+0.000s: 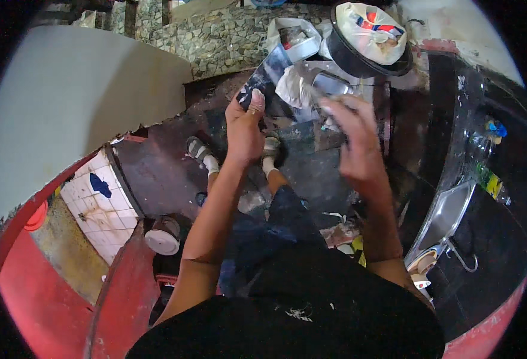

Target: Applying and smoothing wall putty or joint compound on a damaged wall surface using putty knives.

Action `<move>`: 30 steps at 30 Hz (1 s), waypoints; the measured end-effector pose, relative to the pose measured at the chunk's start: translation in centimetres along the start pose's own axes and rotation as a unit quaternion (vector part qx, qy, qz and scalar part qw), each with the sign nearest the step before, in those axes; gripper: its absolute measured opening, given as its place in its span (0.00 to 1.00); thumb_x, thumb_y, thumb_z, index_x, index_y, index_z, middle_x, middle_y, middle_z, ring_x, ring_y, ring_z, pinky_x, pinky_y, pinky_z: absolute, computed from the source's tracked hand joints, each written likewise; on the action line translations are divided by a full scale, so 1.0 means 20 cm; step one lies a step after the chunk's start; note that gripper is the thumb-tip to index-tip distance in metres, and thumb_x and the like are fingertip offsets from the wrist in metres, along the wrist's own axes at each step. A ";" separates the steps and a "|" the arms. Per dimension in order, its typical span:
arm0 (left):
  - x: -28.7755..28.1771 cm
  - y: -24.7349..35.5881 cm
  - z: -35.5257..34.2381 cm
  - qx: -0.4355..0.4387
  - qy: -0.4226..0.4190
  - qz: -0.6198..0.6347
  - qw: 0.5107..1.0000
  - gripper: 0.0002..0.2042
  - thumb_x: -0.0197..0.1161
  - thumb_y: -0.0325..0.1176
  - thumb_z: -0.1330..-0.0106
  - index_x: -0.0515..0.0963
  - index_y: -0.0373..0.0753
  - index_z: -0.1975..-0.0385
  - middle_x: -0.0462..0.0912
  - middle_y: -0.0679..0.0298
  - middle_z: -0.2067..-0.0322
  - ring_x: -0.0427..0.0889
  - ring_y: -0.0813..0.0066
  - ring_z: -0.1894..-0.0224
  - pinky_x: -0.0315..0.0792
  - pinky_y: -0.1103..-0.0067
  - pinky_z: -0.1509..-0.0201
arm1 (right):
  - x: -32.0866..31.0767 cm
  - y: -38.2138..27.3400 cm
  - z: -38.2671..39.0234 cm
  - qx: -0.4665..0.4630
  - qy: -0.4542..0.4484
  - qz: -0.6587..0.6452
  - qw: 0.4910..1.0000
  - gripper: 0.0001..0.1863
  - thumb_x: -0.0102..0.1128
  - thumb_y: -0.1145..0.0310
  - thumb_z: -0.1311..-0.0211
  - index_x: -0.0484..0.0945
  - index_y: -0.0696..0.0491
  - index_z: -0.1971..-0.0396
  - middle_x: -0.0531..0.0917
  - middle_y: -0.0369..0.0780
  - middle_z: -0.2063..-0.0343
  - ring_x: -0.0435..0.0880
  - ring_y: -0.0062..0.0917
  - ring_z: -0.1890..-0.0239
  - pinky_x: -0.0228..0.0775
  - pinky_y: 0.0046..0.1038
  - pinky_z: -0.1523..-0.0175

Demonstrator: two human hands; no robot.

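Observation:
My left hand [245,131] is closed on a long, flat, dark grey-blue piece [265,67] with white smears, held raised in front of me with my thumb across its near end. To its right, my right hand [353,134] is curled and blurred, near a crumpled whitish item [293,87] and a metal tray [331,84]. Something thin and greyish seems to lie at its fingertips, too smeared to make out. My sandaled feet show below on the dark floor.
A black tub [365,66] holding a white bag and a white bin [299,42] stand ahead. A dark counter with a sink [446,212] runs along the right. A grey wall [48,113], tiled ledge [96,233] and lidded bucket [161,239] are on the left.

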State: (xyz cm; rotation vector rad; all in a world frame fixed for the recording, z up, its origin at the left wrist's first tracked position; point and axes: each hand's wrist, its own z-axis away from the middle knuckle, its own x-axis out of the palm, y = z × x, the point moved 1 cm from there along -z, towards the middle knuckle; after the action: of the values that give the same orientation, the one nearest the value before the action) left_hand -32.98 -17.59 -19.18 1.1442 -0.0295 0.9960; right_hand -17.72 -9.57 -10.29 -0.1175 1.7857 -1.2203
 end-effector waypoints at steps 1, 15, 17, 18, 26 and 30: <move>-0.01 -0.01 -0.01 0.006 0.016 0.017 1.000 0.12 0.53 0.36 0.43 0.71 0.34 0.67 0.72 0.72 0.76 0.67 0.86 0.74 0.63 0.87 0.69 | 0.05 -0.04 -0.02 0.015 -0.048 0.013 0.999 0.29 0.45 0.84 0.62 0.64 0.48 0.54 0.65 0.46 0.59 0.66 0.40 0.56 0.58 0.33 0.51; -0.71 0.04 -0.14 -0.062 0.017 -0.054 0.996 0.13 0.50 0.35 0.41 0.68 0.31 0.63 0.72 0.69 0.71 0.66 0.84 0.72 0.63 0.86 0.67 | 0.64 0.01 -0.01 0.062 -0.295 -0.236 0.924 0.23 0.55 0.81 0.65 0.71 0.51 0.61 0.74 0.45 0.64 0.73 0.35 0.61 0.65 0.29 0.57; -0.94 -0.09 -0.17 -0.069 0.018 -0.057 0.996 0.14 0.51 0.39 0.42 0.70 0.32 0.68 0.72 0.70 0.75 0.65 0.84 0.75 0.62 0.86 0.71 | 0.67 0.14 -0.02 0.170 -0.316 -0.345 0.867 0.22 0.57 0.78 0.65 0.72 0.53 0.63 0.74 0.44 0.64 0.73 0.32 0.61 0.65 0.28 0.57; -1.15 -0.21 -0.16 -0.149 -0.040 -0.184 0.971 0.13 0.51 0.37 0.43 0.69 0.32 0.65 0.72 0.66 0.72 0.69 0.77 0.70 0.63 0.81 0.64 | 0.70 0.21 0.00 0.267 -0.336 -0.440 0.789 0.20 0.59 0.76 0.66 0.72 0.55 0.65 0.75 0.42 0.64 0.73 0.28 0.60 0.66 0.28 0.57; -1.66 -1.12 0.30 -0.421 -0.302 -0.279 0.809 0.13 0.52 0.41 0.45 0.72 0.35 0.72 0.76 0.65 0.75 0.69 0.78 0.73 0.65 0.79 0.67 | 2.19 1.13 -0.32 0.150 -0.182 -0.264 0.935 0.27 0.59 0.73 0.62 0.66 0.57 0.55 0.75 0.37 0.64 0.72 0.18 0.66 0.63 0.22 0.59; -1.28 -1.26 0.22 -0.477 -0.470 -0.184 0.719 0.17 0.50 0.41 0.45 0.68 0.36 0.60 0.71 0.56 0.59 0.68 0.66 0.55 0.60 0.74 0.52 | 2.76 1.64 -0.32 0.270 -0.257 -0.532 0.761 0.24 0.54 0.79 0.62 0.67 0.57 0.57 0.76 0.36 0.67 0.73 0.19 0.67 0.64 0.22 0.60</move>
State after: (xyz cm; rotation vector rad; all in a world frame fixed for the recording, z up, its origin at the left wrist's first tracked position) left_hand -29.29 -38.78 -48.21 0.5093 -0.9931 -0.1237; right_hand -40.09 -18.50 -70.15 -1.1322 0.7297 -2.1643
